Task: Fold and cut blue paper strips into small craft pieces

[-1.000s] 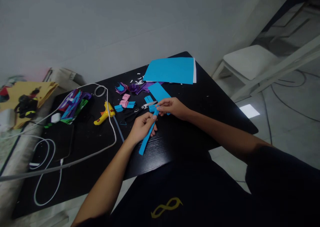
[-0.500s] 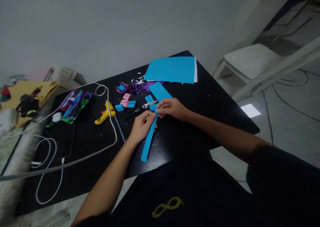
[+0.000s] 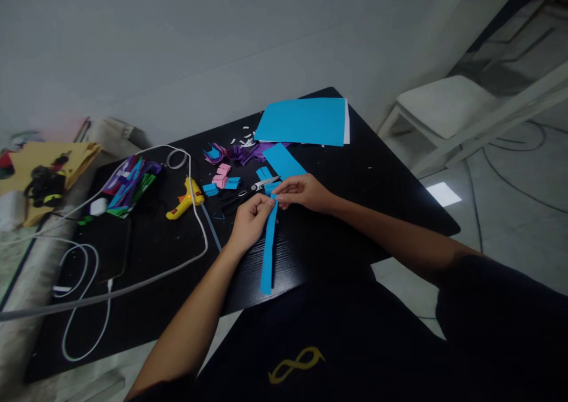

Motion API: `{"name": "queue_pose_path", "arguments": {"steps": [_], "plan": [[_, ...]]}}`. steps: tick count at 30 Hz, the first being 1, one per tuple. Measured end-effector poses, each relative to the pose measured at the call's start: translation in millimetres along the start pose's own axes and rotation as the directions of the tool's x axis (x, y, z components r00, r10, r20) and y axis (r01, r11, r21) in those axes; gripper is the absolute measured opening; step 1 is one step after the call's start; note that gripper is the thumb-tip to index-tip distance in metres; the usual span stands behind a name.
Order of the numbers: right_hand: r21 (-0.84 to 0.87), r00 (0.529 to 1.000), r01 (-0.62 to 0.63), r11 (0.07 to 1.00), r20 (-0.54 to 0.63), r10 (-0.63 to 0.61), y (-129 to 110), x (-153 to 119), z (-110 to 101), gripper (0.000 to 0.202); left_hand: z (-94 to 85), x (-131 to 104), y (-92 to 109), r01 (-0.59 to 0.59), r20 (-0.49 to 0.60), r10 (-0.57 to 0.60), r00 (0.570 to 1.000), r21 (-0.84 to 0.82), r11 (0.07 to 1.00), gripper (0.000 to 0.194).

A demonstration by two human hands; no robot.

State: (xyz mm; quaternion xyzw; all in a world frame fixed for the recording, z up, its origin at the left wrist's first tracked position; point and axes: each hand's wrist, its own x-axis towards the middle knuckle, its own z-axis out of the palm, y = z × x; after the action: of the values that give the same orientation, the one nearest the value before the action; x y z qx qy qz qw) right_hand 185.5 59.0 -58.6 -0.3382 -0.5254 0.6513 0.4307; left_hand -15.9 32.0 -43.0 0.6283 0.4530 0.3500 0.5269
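Note:
A long blue paper strip (image 3: pixel 268 254) hangs down toward the table's front edge, its top end pinched between both hands. My left hand (image 3: pixel 252 220) is closed on it from the left, thumb on top. My right hand (image 3: pixel 302 192) grips the same end from the right with its fingertips. Just beyond the hands lie scissors (image 3: pixel 265 183) with dark handles. A wider blue paper piece (image 3: pixel 284 161) rests behind my right hand. Small folded pieces, blue (image 3: pixel 232 183) and pink (image 3: pixel 220 181), sit to the left of the scissors.
On the black table (image 3: pixel 355 213) are a yellow glue gun (image 3: pixel 189 198), a white cable (image 3: pixel 202 224), a phone (image 3: pixel 114 248), colourful strips (image 3: pixel 133 186), purple curled paper (image 3: pixel 239 154) and large blue sheets (image 3: pixel 304 121). A white chair (image 3: pixel 448 106) stands at the right.
The strip's lower end has swung to the right, so it hangs more nearly straight toward me. Both hands keep hold of it and have barely moved.

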Motion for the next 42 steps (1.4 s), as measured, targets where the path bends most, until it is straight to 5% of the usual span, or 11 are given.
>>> {"name": "queue_pose_path", "arguments": {"steps": [42], "plan": [[-0.12, 0.997, 0.067, 0.99, -0.023, -0.07, -1.6, -5.3, 1.1, 0.031, -5.0, 1.5, 7.2, 0.133, 0.034, -0.129, 0.991, -0.18, 0.975, 0.036]]}}
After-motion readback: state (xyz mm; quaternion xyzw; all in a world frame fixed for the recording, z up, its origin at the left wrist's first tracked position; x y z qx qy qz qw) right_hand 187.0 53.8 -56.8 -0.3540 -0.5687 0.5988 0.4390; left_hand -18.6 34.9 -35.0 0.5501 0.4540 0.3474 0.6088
